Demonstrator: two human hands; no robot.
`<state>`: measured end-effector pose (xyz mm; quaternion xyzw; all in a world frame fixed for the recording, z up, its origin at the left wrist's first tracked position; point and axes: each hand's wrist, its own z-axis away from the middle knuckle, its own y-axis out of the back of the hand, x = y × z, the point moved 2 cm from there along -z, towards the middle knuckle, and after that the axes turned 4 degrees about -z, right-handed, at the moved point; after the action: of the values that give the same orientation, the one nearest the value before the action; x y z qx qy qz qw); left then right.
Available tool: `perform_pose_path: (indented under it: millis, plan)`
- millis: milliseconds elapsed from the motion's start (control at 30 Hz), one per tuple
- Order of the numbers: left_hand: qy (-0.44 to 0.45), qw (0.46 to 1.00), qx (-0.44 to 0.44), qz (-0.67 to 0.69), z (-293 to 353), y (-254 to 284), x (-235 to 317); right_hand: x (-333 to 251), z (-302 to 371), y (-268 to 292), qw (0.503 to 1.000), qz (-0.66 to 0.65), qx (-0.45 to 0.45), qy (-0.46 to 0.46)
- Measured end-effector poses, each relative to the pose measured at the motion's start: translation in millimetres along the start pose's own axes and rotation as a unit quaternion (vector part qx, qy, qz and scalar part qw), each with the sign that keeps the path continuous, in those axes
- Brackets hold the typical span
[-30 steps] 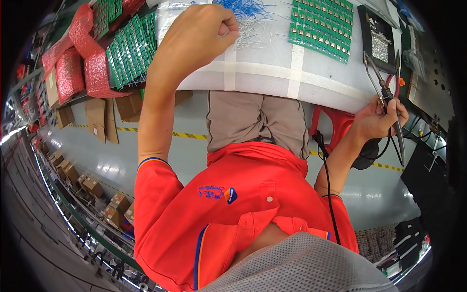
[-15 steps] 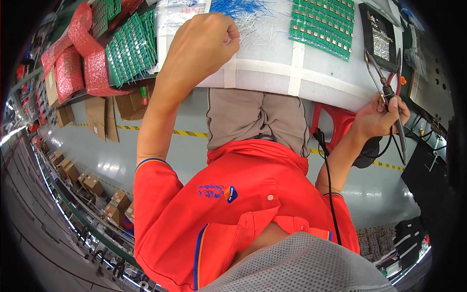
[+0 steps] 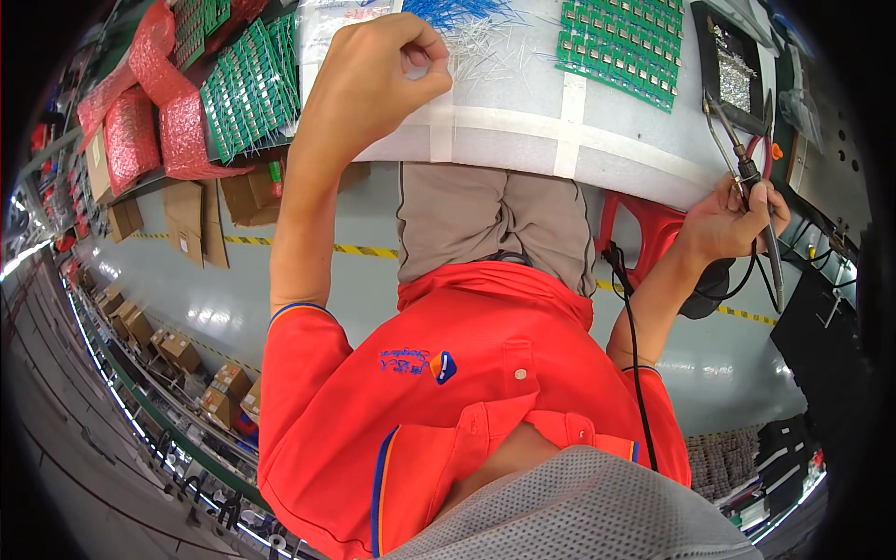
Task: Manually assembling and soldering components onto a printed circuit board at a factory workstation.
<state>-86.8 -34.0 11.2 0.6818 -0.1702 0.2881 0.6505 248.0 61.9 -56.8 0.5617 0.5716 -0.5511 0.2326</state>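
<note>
My left hand (image 3: 378, 79) is over the near edge of the padded white work surface (image 3: 504, 140), thumb and forefinger curled together in a pinch. What the fingertips hold, if anything, is too small to make out. Just beyond it lie loose white wires (image 3: 485, 51) and a bunch of blue wires (image 3: 457, 11). On the right, my right hand (image 3: 733, 222) grips a soldering iron (image 3: 745, 170) with a thin metal tip pointing away from me. A slim silver shaft (image 3: 774, 266) sticks out below the same fist. Green circuit board panels (image 3: 621, 47) lie between the two hands, farther back.
A black tray (image 3: 711, 89) with shiny silvery bits stands beyond my right hand. More green boards (image 3: 247, 93) and pink bubble wrap (image 3: 182, 131) are at the left. Cardboard boxes (image 3: 247, 201) sit beneath the bench. A red stool (image 3: 644, 229) is by my right arm.
My left hand has shifted slightly left and turned, so the ring of thumb and forefinger shows more. My right hand stays nearly in place with the soldering iron.
</note>
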Motion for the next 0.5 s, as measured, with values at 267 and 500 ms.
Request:
perform_pose_path:
  millis: [267,500]
  plan:
    - [-0.039,0.99,0.099,0.097,9,-13,-7,-2,0,-1,1.0,-0.006,0.004,-0.006]
    - [-0.124,0.979,0.152,0.061,12,-16,-12,-2,0,-2,1.0,-0.01,0.002,-0.009]
